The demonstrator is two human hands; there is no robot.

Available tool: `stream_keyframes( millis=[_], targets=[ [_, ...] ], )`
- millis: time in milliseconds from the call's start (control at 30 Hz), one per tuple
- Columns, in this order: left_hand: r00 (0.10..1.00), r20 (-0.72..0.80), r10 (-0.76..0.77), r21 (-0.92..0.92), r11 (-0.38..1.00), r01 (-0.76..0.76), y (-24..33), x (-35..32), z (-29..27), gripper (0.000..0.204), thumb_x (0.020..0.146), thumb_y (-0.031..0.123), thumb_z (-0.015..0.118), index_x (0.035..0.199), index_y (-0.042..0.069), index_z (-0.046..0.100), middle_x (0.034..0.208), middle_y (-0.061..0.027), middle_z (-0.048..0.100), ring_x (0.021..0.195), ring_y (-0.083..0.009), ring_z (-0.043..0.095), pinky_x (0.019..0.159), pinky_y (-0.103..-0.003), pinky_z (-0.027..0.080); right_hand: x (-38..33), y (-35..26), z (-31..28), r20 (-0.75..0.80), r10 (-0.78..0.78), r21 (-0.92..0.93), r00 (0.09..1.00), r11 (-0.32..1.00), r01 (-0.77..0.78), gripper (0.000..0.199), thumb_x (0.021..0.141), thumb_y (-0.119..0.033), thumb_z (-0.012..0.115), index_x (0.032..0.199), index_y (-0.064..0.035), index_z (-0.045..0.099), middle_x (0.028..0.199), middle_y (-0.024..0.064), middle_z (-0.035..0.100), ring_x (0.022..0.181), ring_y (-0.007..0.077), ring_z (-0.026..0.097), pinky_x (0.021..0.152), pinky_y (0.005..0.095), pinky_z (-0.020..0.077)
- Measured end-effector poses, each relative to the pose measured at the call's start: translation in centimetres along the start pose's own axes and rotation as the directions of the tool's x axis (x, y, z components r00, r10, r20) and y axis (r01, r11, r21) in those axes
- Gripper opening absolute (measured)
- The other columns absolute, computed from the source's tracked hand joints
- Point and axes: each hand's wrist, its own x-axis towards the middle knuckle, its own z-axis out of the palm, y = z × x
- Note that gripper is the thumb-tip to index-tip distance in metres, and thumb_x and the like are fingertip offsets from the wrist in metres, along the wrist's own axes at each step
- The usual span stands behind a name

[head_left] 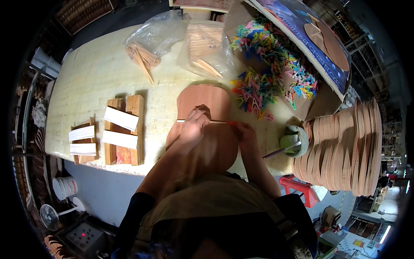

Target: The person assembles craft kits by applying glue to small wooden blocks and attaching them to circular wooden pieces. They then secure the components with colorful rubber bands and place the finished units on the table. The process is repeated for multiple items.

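A reddish-brown, guitar-shaped thin wooden plate (206, 99) lies on the table before me. Across its narrow waist runs a pale thin strip (219, 122). My left hand (196, 123) is closed over the strip, fingers bunched and pressing from above; they hide part of it. At the plate's right edge, my right hand (246, 133) pinches a small red clothespin (232, 123) near the end of the strip. The fingertips there are partly hidden. Beyond and to the right spreads a heap of coloured clothespins (258, 88).
Wooden racks with white strips (120, 139) stand at the left. Plastic bags (202, 41) of wooden sticks lie at the back. A green pot with a brush (291, 142) and a tall stack of wooden plates (340, 149) are at the right, beside an open cardboard box (310, 105).
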Motion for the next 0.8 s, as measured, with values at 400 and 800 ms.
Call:
stream_keyframes(
  millis=[400, 800],
  targets=[
    [1.000, -0.031, 0.003, -0.035, 0.999, -0.004, 0.3, 0.0, -0.5, 0.010, 0.071, -0.005, 0.055, 0.076, 0.003, 0.055, 0.094, -0.0144, 0.059, 0.092, -0.0348, 0.056, 0.084, -0.042, 0.044, 5.9, -5.6, 2.0, 0.613, -0.511, -0.788, 0.602, -0.347, 0.508, 0.036, 0.083, -0.010, 0.056, 0.119, -0.0105, 0.058, 0.104, 0.0118, 0.064, 0.097, 0.0275, 0.062, 0.083, 0.0364, 0.0487],
    [0.991, -0.104, 0.088, -0.062, 0.994, -0.094, 0.3, 0.3, -0.5, 0.003, 0.072, 0.003, 0.056, 0.073, 0.004, 0.053, 0.086, -0.0104, 0.058, 0.086, -0.0287, 0.057, 0.080, -0.037, 0.046, 8.8, -9.2, 10.9, 0.210, -0.358, -0.906, 0.910, 0.279, 0.319, 0.018, 0.080, -0.014, 0.060, 0.094, -0.0079, 0.070, 0.098, 0.0164, 0.066, 0.094, 0.0315, 0.062, 0.079, 0.0376, 0.0486]
  ],
)
